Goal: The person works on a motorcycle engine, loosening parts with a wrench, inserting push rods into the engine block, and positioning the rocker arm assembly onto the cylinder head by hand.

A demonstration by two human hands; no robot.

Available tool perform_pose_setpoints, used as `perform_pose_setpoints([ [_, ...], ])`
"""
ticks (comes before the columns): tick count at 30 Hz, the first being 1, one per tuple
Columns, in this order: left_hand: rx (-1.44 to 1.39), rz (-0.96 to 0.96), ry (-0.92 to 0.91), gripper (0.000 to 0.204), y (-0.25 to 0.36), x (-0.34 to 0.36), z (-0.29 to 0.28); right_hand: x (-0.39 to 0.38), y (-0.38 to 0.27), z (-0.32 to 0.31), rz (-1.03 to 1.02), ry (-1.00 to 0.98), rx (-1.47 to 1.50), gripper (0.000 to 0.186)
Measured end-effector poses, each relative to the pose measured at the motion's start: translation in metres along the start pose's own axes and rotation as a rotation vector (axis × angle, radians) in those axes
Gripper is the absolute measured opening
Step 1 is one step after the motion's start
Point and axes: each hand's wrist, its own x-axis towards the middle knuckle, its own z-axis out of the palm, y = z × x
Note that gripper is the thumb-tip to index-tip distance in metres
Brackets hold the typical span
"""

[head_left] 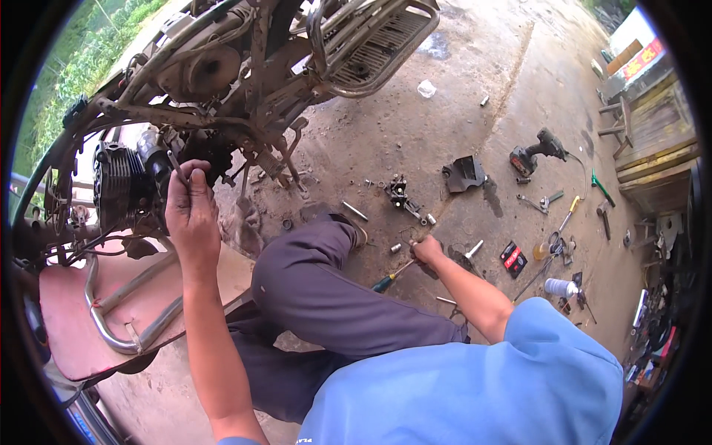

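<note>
The rod (176,166), toward ten o'clock in the left hand's (191,204) pinched fingers, looks stiff, light, perhaps greasy; best held mid-shaft. The engine (119,182) sits at its nine o'clock. Right hand (425,251): fingers curled, contents unclear; screwdriver (383,283) at its eight.

1. Floor (434,126): brown-grey, concrete-like, stained, gritty; long seam (513,80) runs across it.
2. Right side: wooden planked structure (660,135); small wooden stool (614,131) just beside it.
3. Upper right: white panel (630,35), red strip (642,61) along it.
4. Upper left: green foliage (83,78), bright daylight.
</note>
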Motion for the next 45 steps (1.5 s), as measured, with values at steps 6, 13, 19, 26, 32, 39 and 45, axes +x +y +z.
perform_pose_setpoints([
  [6, 0.038, -0.142, 0.003, 0.047, -0.01, -0.025, -0.034, -0.157, -0.222, -0.264, -1.189, 0.767, 0.426, 0.014],
  [13, -0.097, -0.122, -0.044, 0.054, 0.006, -0.03, -0.045, -0.276, -0.464, -0.395, -1.784, 1.165, -0.652, 0.043],
  [19, -0.07, -0.069, 0.016, 0.05, 0.024, -0.039, -0.066, -0.182, -0.418, -0.348, -1.175, 0.72, -1.018, 0.05],
  [26, 0.05, -0.04, -0.092, 0.048, 0.031, -0.047, -0.057, -0.092, -0.242, -0.295, -1.229, 0.865, -0.617, 0.034],
  [32, -0.016, -0.071, -0.147, 0.025, 0.031, -0.049, -0.041, -0.13, -0.256, -0.256, -1.296, 1.025, -0.37, 0.044],
  [39, 0.119, 0.005, -0.22, 0.016, 0.034, -0.056, -0.013, -0.187, -0.312, -0.265, -1.475, 1.03, -0.24, 0.03],
  [45, 0.175, 0.031, -0.22, 0.017, 0.039, -0.047, -0.009, -0.063, -0.355, -0.308, -1.025, 0.684, -0.737, 0.052],
])
